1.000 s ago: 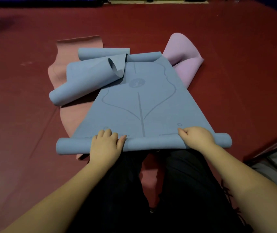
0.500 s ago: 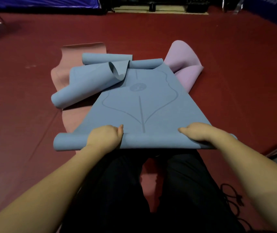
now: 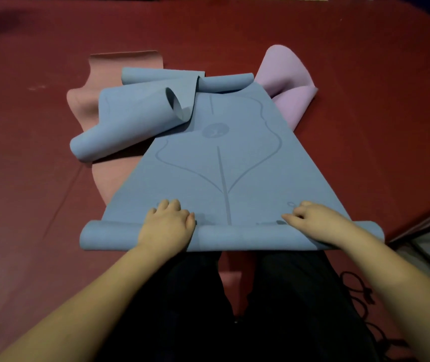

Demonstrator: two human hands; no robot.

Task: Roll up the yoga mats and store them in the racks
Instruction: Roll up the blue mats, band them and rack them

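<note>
While you kneel on red floor point(image 3: 365, 87): two blue mats point(image 3: 221, 163), one pink point(image 3: 104, 176), one lilac point(image 3: 287, 74). Your left hand point(image 3: 168, 226) and right hand point(image 3: 315, 220) press rolled near end, fingers curled over roll.

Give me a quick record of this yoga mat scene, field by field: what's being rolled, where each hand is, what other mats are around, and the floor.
mat being rolled: blue mat, near end rolled into a tube, the rest flat
left hand: left hand on the roll, fingers curled over its far side
right hand: right hand on the roll, toward its right end
other mats: second blue mat loosely curled; pink mat underneath; lilac mat folded at far right
floor: dark red floor
rack: not identifiable
</note>
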